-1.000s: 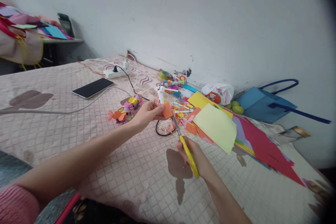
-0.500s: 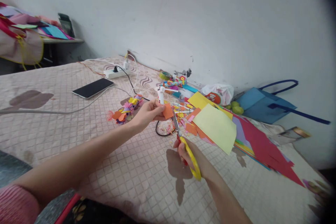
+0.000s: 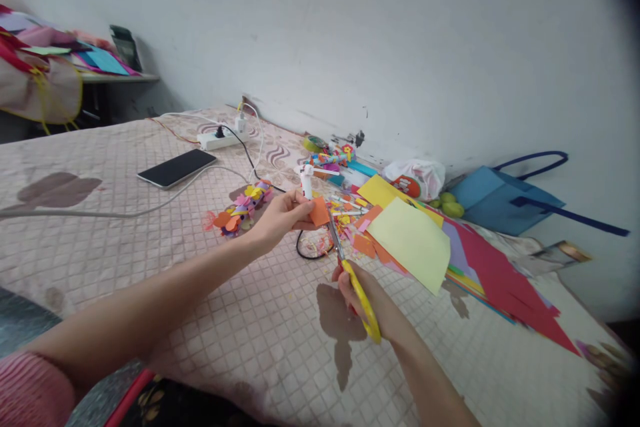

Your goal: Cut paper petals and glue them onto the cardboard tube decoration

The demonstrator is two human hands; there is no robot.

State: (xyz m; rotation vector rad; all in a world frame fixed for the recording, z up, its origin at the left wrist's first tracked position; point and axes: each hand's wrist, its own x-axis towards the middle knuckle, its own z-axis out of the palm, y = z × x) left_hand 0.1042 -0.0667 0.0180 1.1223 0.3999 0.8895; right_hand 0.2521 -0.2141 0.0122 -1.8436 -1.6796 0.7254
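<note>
My left hand [image 3: 280, 217] pinches a small orange paper piece [image 3: 319, 211] above the bed cover. My right hand [image 3: 373, 303] grips yellow-handled scissors [image 3: 353, 277], whose blades point up at the lower edge of the orange piece. Just right of the hands lies a stack of coloured paper sheets [image 3: 413, 237], pale yellow on top. Paper scraps [image 3: 345, 210] are scattered behind the orange piece, and a cluster of cut paper shapes [image 3: 243, 208] lies to the left of my left hand.
A black phone [image 3: 176, 167] and a white power strip [image 3: 220, 139] with cables lie on the quilted cover [image 3: 125, 240]. A blue bag [image 3: 500, 197], green fruits [image 3: 449, 203] and a white plastic bag [image 3: 417, 177] sit by the wall. A cluttered shelf [image 3: 75, 57] stands far left.
The scissor handles opened slightly half a second ago and have come together again; the orange piece and both hands stay almost in the same place.
</note>
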